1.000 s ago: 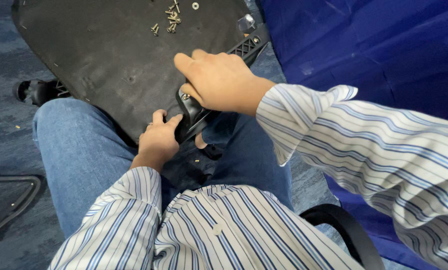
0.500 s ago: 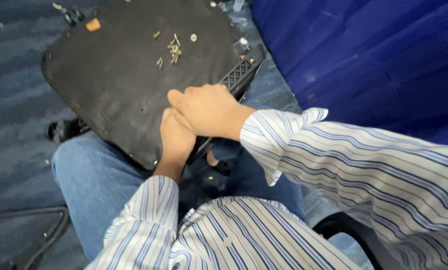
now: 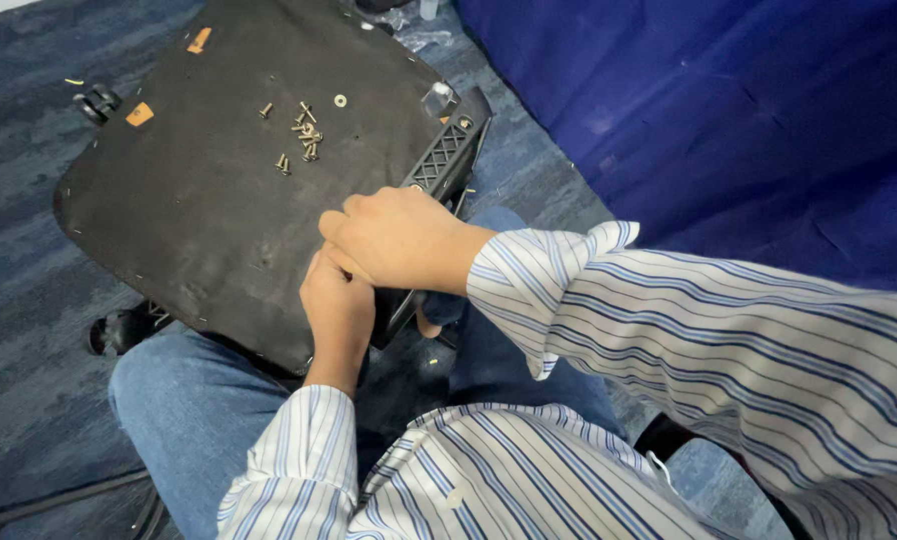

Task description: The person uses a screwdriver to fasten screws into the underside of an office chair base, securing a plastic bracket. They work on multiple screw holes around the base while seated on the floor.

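Observation:
A black chair seat (image 3: 209, 200) lies upside down across my lap, its flat underside up. A black ribbed plastic bracket (image 3: 441, 165) runs along its right edge. My right hand (image 3: 399, 240) lies over the near end of that bracket, fingers curled down on it. My left hand (image 3: 337, 312) is tucked under the right hand at the seat's near edge; what its fingers pinch is hidden. Several small screws (image 3: 304, 135) and a washer (image 3: 341, 100) lie loose on the seat's far part.
A blue cloth (image 3: 729, 130) hangs on the right. Blue-grey carpet (image 3: 19, 260) lies all around. A chair castor (image 3: 114, 330) shows under the seat at left, another dark wheel (image 3: 94, 100) at the far left edge. Two orange tags (image 3: 140, 114) sit on the seat.
My view has pulled back and tilted, so more of the seat shows. My left hand has slid up under my right hand; both stay at the bracket's near end.

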